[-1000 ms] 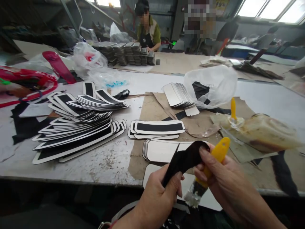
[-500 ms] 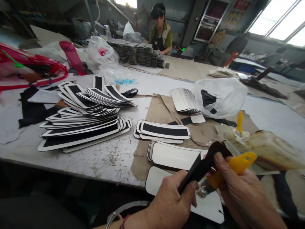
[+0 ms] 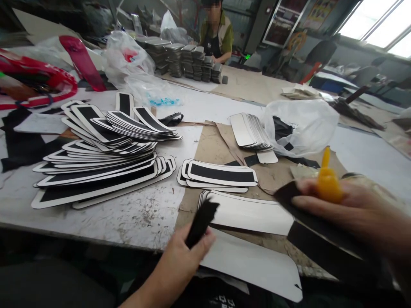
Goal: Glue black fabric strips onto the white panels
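Black strips [image 3: 201,222] are in both our hands at the near side of the table [image 3: 154,214]. With our left hand [image 3: 183,259] we pinch one, thumb against curled fingers, its ragged end pointing up and away from us. Our right hand [image 3: 346,209] is blurred, but we can see its thumb and fingers closed up on more black material, which hangs below them, and a yellow handle [image 3: 330,188] stands up within the same grip. Whether that hanging material is one piece or two, we cannot tell.

Between our hands a white panel [image 3: 253,267] lies at the table's edge, and just beyond it is a stack of white panels [image 3: 250,216], lying partly on brown paper [image 3: 205,145]. Farther on we have a small stack of black-centred panels [image 3: 221,173]; to its left is a large fanned pile [image 3: 102,179] of the same kind. Past these stand tilted white pieces [image 3: 248,130] beside a clear plastic bag [image 3: 308,132]. Across the table, a co-worker [image 3: 221,38] is behind rows of grey stacks [image 3: 189,62].
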Tool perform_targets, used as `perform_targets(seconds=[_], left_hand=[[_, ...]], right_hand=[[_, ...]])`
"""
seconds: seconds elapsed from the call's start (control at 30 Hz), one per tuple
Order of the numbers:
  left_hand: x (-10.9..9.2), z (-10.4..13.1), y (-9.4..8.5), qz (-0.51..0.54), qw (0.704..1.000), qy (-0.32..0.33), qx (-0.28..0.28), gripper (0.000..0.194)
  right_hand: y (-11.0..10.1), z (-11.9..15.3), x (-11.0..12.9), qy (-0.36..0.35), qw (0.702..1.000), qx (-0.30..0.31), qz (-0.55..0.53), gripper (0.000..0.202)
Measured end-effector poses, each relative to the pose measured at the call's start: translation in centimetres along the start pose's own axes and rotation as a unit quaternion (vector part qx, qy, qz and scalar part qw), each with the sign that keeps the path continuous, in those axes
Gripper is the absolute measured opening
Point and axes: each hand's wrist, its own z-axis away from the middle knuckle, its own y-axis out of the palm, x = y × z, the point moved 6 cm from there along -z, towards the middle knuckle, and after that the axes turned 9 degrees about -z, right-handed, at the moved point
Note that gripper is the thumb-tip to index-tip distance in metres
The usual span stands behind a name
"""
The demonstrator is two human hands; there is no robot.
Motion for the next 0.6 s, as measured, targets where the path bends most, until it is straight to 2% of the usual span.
perform_targets(seconds=[0.03,0.07,0.1,0.17,0.23,0.3,0.6], left_hand=[[0.2,-0.6,-1.2,-0.001,0.999,-0.007,-0.053,0.031],[0.3,-1.2,-2.1,-0.005,0.996,-0.006,-0.088,0.031],[0.2,-1.8,-2.6,-0.014,0.994,-0.003,-0.104,0.031],[0.3,-3.0,-3.0,-0.034,0.994,-0.008,-0.106,0.034],[0.5,-3.9,-2.9,-0.049,0.995,-0.026,-0.087,0.036],[0.6,-4.4,-2.8,-0.057,0.995,-0.036,-0.077,0.035],[0.2,-5.6,-2.7,-0.062,0.995,-0.032,-0.065,0.022]], right_hand=[[2.4,-0.8,-0.6,0.011,0.992,0.100,0.077,0.025],[4.9,-1.5,-1.3,0.007,0.969,0.199,0.148,0.026],[7.1,-2.1,-2.2,0.009,0.943,0.272,0.189,0.026],[10.3,-3.5,-3.7,0.004,0.914,0.334,0.232,0.026],[12.1,-4.8,-4.9,0.007,0.902,0.351,0.251,0.026],[13.0,-5.7,-5.7,0.010,0.893,0.359,0.272,0.025],[14.4,-7.1,-6.0,-0.039,0.841,0.365,0.396,0.022]])
